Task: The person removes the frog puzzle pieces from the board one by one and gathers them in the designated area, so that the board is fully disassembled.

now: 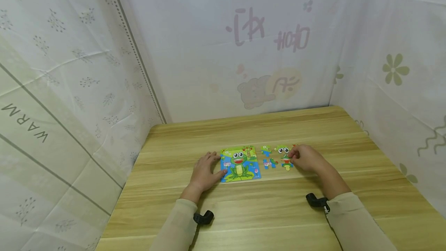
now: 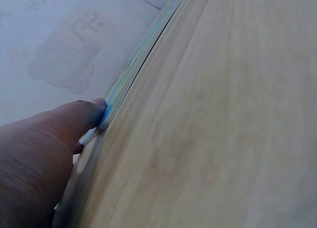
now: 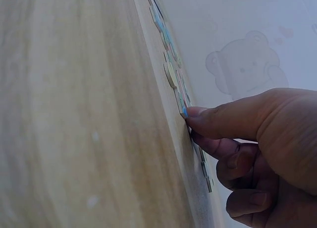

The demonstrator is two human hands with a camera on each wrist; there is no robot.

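A square frog puzzle board (image 1: 240, 165) lies flat on the table. My left hand (image 1: 205, 171) rests at its left side, fingers spread along the edge; in the left wrist view the thumb (image 2: 91, 111) presses on the near corner. To the right lie loose puzzle pieces: one green and blue (image 1: 266, 150), one with a pink flower (image 1: 270, 164), one with the frog's eyes (image 1: 283, 150). My right hand (image 1: 308, 159) pinches a puzzle piece (image 3: 184, 109) between thumb and index finger, at the right side of the frog's mouth. The hand partly hides the pieces there.
The wooden table (image 1: 258, 216) has its back edge against a pale printed curtain (image 1: 209, 49). More curtain hangs along the left and right sides. A black device (image 1: 204, 217) sits on the left wrist, and another black device (image 1: 316, 200) on the right.
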